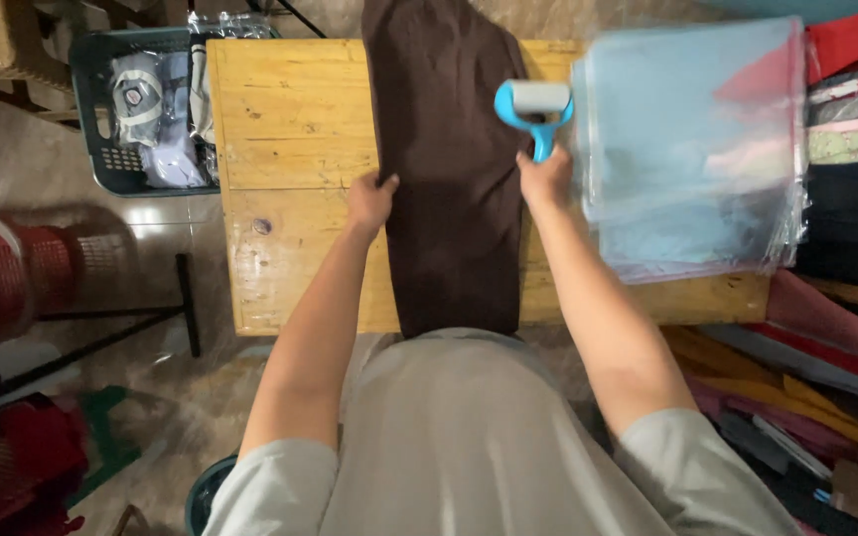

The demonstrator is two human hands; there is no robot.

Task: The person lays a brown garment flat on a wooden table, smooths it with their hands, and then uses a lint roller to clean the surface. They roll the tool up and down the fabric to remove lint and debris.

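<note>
A long dark brown garment [449, 169] lies lengthwise down the middle of a wooden table [290, 129]. My left hand [370, 201] presses on the garment's left edge, fingers curled over the cloth. My right hand [544, 179] grips the blue handle of a lint roller [536, 107] with a white roll, held at the garment's right edge near its upper half.
A stack of clear plastic bags [692, 149] covers the table's right side. Folded fabrics [856, 129] in several colours pile up at the far right. A dark plastic basket [146, 109] with packed items stands left of the table. Red baskets [12, 273] sit at the left.
</note>
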